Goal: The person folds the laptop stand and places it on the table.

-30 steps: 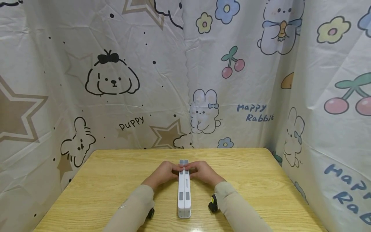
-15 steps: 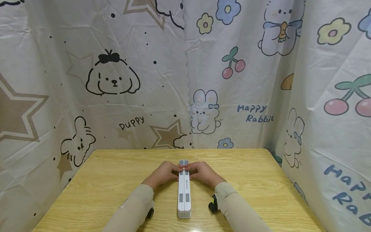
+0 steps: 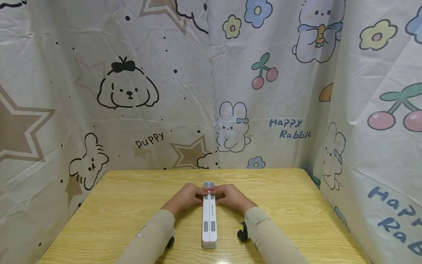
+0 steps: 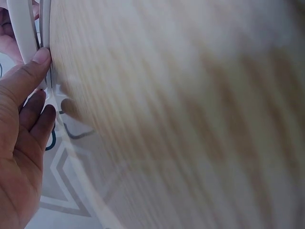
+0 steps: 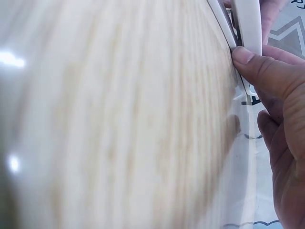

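Observation:
A long white folded laptop stand [image 3: 209, 211] with grey pads lies lengthwise on the wooden table, its two bars side by side. At its far end, my left hand [image 3: 186, 197] grips the left side and my right hand [image 3: 232, 197] grips the right, index fingers meeting on top. The left wrist view has the left thumb [image 4: 41, 56] pressed on the side of the stand [image 4: 23, 29], low by the tabletop. From the right wrist, the right thumb [image 5: 244, 55] presses the opposite side of the stand [image 5: 249, 24]. The other fingers are partly hidden behind it.
The light wooden table [image 3: 138, 183] has its far edge close to a white cartoon-print curtain [image 3: 184, 102], which also runs down both sides. Black wrist cameras, such as the right one [image 3: 243, 232], sit under the beige sleeves [image 3: 268, 233].

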Action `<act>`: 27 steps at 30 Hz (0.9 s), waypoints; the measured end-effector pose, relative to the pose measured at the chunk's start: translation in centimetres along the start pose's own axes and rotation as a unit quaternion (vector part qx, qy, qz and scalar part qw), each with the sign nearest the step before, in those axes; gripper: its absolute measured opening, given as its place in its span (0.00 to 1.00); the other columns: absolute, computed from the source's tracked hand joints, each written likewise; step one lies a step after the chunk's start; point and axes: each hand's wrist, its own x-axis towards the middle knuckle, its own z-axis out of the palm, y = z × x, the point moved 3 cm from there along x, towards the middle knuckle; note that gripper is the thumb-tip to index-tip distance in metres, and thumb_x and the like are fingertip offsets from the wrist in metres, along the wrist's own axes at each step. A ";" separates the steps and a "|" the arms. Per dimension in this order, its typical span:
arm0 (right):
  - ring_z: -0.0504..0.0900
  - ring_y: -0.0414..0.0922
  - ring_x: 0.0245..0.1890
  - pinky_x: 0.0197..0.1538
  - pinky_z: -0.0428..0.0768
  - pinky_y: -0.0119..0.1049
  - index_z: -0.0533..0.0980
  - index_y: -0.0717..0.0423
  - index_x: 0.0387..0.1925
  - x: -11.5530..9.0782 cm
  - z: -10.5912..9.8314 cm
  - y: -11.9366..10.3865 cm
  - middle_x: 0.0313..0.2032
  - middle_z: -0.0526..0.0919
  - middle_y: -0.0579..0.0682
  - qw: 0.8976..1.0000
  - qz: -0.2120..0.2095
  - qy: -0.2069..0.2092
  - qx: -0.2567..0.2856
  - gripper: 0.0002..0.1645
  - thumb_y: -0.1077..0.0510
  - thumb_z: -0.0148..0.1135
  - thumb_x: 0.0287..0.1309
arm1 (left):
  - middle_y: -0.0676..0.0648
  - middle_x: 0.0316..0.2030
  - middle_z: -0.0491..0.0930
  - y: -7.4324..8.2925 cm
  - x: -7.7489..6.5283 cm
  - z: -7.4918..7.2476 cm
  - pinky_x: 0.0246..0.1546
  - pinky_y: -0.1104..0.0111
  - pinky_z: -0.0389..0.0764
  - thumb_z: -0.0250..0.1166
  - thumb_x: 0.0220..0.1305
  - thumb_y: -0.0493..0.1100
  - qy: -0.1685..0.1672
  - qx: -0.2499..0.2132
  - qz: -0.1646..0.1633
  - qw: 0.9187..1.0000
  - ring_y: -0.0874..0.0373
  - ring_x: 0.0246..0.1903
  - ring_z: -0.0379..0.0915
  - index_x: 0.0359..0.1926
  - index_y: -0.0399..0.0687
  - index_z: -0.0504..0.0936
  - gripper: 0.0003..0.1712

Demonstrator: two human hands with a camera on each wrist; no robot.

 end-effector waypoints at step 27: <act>0.76 0.48 0.67 0.70 0.75 0.45 0.85 0.51 0.55 -0.3 -0.2 -0.7 0.64 0.80 0.46 0.999 -0.001 -0.013 -0.045 0.24 0.65 0.74 0.56 | 0.50 0.59 0.83 -0.1 0.4 0.0 0.65 0.58 0.77 0.78 0.55 0.38 -0.021 0.058 0.011 0.998 0.52 0.63 0.77 0.57 0.49 0.87 0.26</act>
